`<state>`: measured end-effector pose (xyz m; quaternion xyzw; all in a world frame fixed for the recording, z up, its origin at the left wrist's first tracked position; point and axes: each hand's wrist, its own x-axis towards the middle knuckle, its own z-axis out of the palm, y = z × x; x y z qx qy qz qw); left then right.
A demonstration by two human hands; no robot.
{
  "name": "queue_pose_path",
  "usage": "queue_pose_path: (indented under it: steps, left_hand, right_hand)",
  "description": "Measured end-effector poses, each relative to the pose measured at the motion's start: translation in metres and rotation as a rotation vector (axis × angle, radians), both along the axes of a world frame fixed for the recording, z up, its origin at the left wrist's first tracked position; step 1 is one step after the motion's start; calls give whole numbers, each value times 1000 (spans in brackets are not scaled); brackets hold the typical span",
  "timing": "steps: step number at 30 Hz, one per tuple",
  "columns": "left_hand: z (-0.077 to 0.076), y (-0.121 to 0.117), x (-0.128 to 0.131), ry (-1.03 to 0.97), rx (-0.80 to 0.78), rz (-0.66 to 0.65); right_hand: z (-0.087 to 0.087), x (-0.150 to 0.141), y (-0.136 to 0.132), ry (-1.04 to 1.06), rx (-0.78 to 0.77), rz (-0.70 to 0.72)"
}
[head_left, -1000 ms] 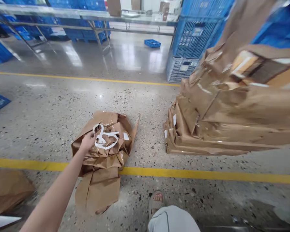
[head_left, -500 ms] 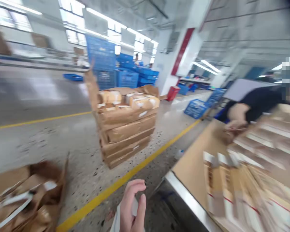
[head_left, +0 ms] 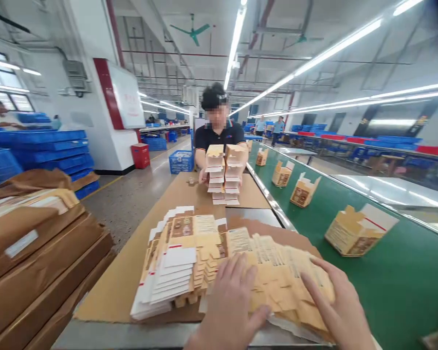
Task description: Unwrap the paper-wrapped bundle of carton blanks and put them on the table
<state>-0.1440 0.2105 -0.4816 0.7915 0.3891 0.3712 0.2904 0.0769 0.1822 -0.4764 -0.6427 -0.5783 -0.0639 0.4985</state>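
Observation:
Flat, unfolded cartons (head_left: 277,277), tan with brown print, lie fanned out on the table in front of me. My left hand (head_left: 231,299) rests on the near left part of this fan, its fingers stretched out. Over the right end is my right hand (head_left: 341,299), its thumb and fingers apart. Neither hand grips anything that I can see. Left of them lies another overlapping stack of flat cartons (head_left: 173,270) with white flaps and red lines. The cartons' lower edges are partly hidden by my hands.
Across the table a co-worker (head_left: 219,129) holds two stacks of folded cartons (head_left: 222,170). On the right, several opened-up cartons (head_left: 357,231) stand on a green conveyor belt (head_left: 394,272). Brown paper-wrapped bundles (head_left: 40,262) are piled at the left; blue crates (head_left: 58,150) stand behind.
My view has swung right, from the floor and wrapped bundles to the table and belt. One half-curled hand showed before; now both hands are spread at the flat cartons.

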Motion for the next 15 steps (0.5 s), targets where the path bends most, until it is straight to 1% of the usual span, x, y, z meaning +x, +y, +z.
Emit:
queue_pose_path:
  steps: [1,2,3,5,8,10,12,15]
  left_hand:
    - [-5,4,15,27,-22,-40]
    - [-12,7,26,49,-44,-67]
    - [-22,10,35,64,-60,-79]
    - [-46,15,42,71,-80,-78]
    - [-81,16,31,40,-78,-72]
    - [-97,10,18,14,-83,-62]
    - [-107,4,6,-16,-74,-14]
    - [-116,5,-7,-59,-46,105]
  right_hand:
    - [-1,8,14,-32,-24,-39]
    - [-2,13,25,-57,-54,-60]
    - [-3,16,32,-65,-87,-61]
    - [-6,14,37,-73,-132,-16]
    - [-7,2,33,-24,-172,52]
    - [-4,-9,30,47,-240,89]
    - [-1,-22,30,86,-338,149]
    - [4,-43,32,56,-439,224]
